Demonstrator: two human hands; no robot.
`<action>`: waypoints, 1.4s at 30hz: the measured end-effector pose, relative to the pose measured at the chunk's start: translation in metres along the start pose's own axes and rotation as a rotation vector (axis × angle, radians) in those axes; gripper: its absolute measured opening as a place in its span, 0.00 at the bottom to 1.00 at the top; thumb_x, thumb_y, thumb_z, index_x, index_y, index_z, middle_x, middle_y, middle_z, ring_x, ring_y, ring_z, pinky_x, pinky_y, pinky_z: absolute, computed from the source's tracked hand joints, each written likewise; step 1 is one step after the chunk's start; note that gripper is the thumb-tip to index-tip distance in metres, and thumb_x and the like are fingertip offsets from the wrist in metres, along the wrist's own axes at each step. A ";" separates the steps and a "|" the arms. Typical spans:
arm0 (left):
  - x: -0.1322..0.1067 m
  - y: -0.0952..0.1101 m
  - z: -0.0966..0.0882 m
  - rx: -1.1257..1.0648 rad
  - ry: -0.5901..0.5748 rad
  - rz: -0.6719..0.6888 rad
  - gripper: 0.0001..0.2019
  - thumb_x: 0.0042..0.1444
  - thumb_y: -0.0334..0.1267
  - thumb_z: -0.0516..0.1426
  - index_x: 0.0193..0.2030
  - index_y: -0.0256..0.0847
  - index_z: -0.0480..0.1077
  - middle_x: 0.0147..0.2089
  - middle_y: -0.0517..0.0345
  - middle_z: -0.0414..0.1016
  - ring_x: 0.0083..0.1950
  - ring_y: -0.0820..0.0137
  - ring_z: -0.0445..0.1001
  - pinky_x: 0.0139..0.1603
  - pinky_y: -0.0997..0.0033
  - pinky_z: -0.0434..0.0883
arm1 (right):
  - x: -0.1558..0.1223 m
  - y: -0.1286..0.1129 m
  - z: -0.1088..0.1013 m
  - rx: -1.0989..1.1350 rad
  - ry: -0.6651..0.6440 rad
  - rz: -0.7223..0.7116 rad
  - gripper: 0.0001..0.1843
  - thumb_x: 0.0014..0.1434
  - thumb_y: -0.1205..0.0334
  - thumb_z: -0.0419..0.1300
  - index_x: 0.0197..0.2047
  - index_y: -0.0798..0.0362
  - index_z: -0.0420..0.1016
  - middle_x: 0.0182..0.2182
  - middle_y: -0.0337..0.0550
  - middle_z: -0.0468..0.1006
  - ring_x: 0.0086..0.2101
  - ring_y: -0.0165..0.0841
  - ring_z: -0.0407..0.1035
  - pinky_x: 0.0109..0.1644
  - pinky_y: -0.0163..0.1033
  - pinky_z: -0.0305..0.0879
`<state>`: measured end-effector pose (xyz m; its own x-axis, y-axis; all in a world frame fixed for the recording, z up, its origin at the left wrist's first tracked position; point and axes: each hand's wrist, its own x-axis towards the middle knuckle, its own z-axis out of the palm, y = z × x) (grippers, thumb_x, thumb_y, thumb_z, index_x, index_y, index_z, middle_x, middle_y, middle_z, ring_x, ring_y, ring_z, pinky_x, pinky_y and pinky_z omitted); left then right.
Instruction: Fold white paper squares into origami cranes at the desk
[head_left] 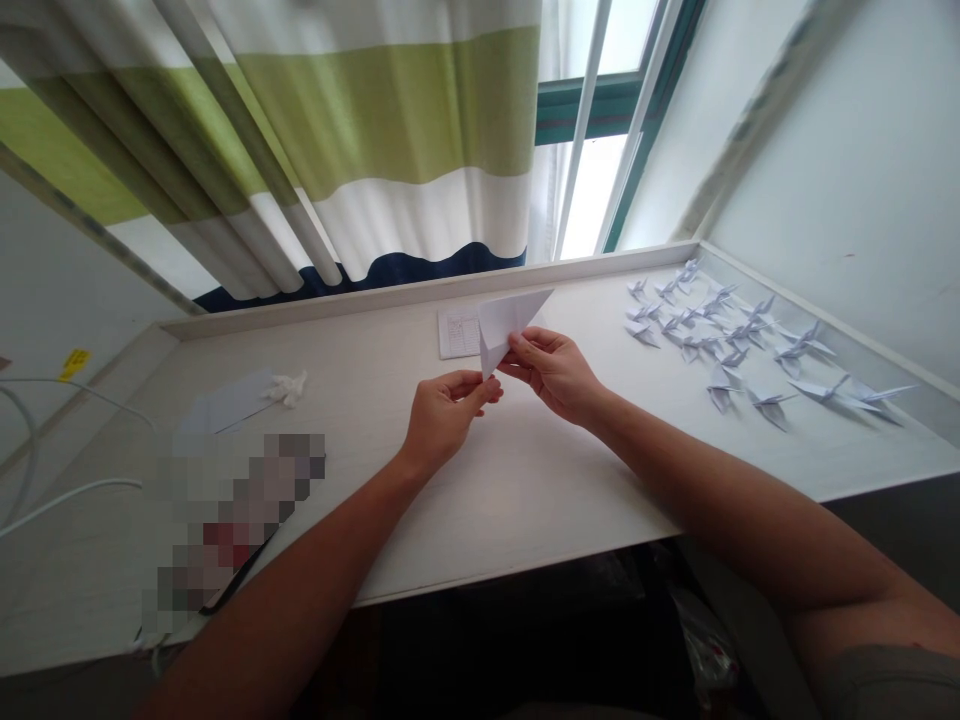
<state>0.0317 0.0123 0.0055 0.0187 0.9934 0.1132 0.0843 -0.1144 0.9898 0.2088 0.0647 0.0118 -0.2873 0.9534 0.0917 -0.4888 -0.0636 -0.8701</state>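
Paper (504, 325), folded: held above the tabletop (525, 480), its lower corner pinched by the left hand (442, 415), its side by the right hand (553, 370), seemingly for steadiness. Cranes (750, 330): grouped at right, presumably against crushing.

We see daylight coming in through the window (591, 190), which glares nearly white, leaving the table (525, 500) softly lit with faint shadows and a near-black space beneath, while wide-angle stretch distorts the edges and a pixelated patch (247, 510) hides detail at left.
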 end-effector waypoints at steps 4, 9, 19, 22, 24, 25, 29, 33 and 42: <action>-0.001 -0.001 -0.001 0.024 0.013 -0.003 0.19 0.58 0.54 0.70 0.43 0.39 0.85 0.36 0.48 0.87 0.40 0.60 0.86 0.36 0.67 0.78 | 0.000 0.000 0.000 -0.001 0.005 0.003 0.22 0.47 0.46 0.82 0.32 0.51 0.81 0.34 0.40 0.87 0.39 0.35 0.83 0.57 0.49 0.80; -0.002 0.004 -0.001 -0.002 0.009 -0.052 0.18 0.57 0.54 0.71 0.39 0.38 0.85 0.36 0.47 0.87 0.40 0.59 0.86 0.36 0.66 0.78 | 0.000 0.000 0.000 0.016 0.007 -0.001 0.20 0.46 0.47 0.82 0.31 0.51 0.82 0.33 0.39 0.87 0.38 0.34 0.83 0.56 0.47 0.81; 0.001 0.005 0.001 -0.095 -0.020 -0.144 0.19 0.52 0.51 0.73 0.40 0.37 0.82 0.37 0.48 0.87 0.40 0.60 0.86 0.35 0.67 0.77 | 0.001 0.002 0.000 0.017 0.014 -0.004 0.21 0.46 0.47 0.82 0.31 0.51 0.81 0.33 0.39 0.86 0.38 0.34 0.82 0.56 0.47 0.80; 0.001 0.003 0.001 -0.086 0.014 -0.124 0.23 0.45 0.45 0.77 0.46 0.38 0.81 0.37 0.52 0.86 0.40 0.60 0.86 0.34 0.69 0.76 | 0.001 0.002 -0.001 0.017 0.001 -0.007 0.21 0.47 0.47 0.82 0.31 0.51 0.81 0.33 0.39 0.87 0.38 0.34 0.83 0.56 0.47 0.80; 0.002 0.003 0.001 -0.076 0.015 -0.105 0.25 0.43 0.45 0.77 0.47 0.38 0.80 0.37 0.52 0.86 0.40 0.60 0.86 0.35 0.68 0.76 | 0.000 0.001 0.000 0.017 -0.015 0.001 0.21 0.48 0.47 0.82 0.32 0.51 0.81 0.33 0.39 0.87 0.38 0.35 0.83 0.55 0.47 0.81; 0.002 0.003 0.001 -0.069 0.004 -0.099 0.24 0.44 0.46 0.77 0.46 0.38 0.81 0.37 0.52 0.86 0.41 0.60 0.86 0.35 0.68 0.76 | -0.001 0.001 0.000 0.017 -0.026 0.006 0.20 0.49 0.47 0.81 0.32 0.51 0.81 0.33 0.39 0.87 0.38 0.35 0.83 0.54 0.47 0.81; 0.002 0.002 0.000 -0.058 -0.021 -0.062 0.22 0.52 0.53 0.73 0.44 0.38 0.82 0.38 0.48 0.87 0.42 0.59 0.86 0.37 0.67 0.77 | -0.003 0.002 0.001 0.010 -0.057 0.023 0.20 0.51 0.47 0.80 0.32 0.51 0.81 0.35 0.40 0.87 0.39 0.37 0.83 0.51 0.48 0.81; 0.001 0.002 -0.001 -0.049 -0.014 -0.052 0.22 0.54 0.55 0.72 0.43 0.38 0.83 0.37 0.48 0.87 0.42 0.59 0.86 0.37 0.67 0.77 | -0.004 0.001 0.001 -0.028 -0.055 0.023 0.19 0.51 0.46 0.80 0.33 0.51 0.81 0.35 0.40 0.86 0.41 0.37 0.82 0.50 0.47 0.81; 0.003 0.006 -0.001 -0.099 0.023 -0.071 0.22 0.53 0.55 0.73 0.43 0.37 0.81 0.40 0.46 0.88 0.42 0.58 0.87 0.35 0.67 0.78 | -0.003 0.001 -0.001 -0.118 -0.057 0.034 0.20 0.51 0.44 0.79 0.35 0.50 0.85 0.37 0.42 0.87 0.42 0.36 0.81 0.58 0.50 0.78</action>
<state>0.0310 0.0142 0.0115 -0.0071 0.9990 0.0432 -0.0137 -0.0433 0.9990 0.2101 0.0617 0.0102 -0.3501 0.9327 0.0861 -0.3792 -0.0571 -0.9236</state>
